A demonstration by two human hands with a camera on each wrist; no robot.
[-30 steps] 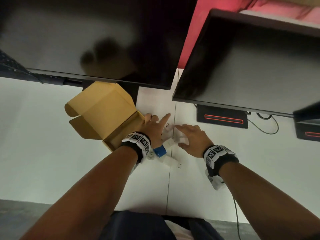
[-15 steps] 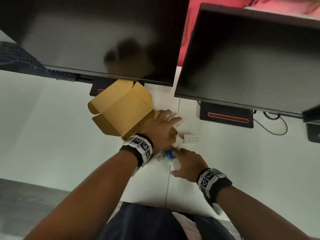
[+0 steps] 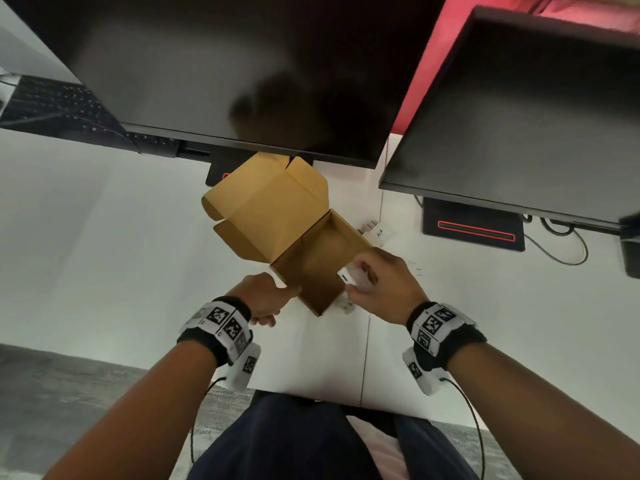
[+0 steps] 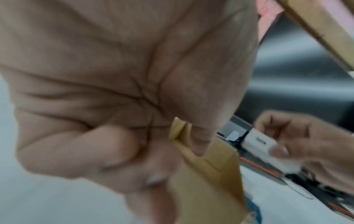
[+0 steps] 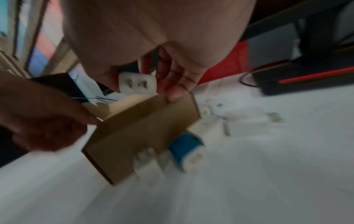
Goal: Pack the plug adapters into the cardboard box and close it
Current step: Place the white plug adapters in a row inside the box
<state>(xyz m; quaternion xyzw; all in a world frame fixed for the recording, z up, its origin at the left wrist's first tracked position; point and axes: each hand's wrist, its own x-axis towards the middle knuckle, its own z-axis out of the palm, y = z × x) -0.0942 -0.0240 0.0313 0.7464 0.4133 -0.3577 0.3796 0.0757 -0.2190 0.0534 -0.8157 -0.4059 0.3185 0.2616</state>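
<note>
Your 2 hands meet at the open cardboard box (image 3: 311,251) on the white surface (image 3: 104,254).

Your left hand (image 3: 261,296) pinches the box's near left wall, thumb inside the corner, fingers curled outside. The lid stands open toward the left monitor (image 3: 242,71). Your right hand (image 3: 381,285) pinches 1 white plug adapter (image 3: 349,277) above the box's right rim. Just beside the box's near right wall lie a blue-and-white adapter (image 5: 186,149) and a white one (image 5: 147,157); more adapters (image 5: 249,121) lie blurred farther right, and a labelled one (image 3: 379,232) behind the box.
</note>
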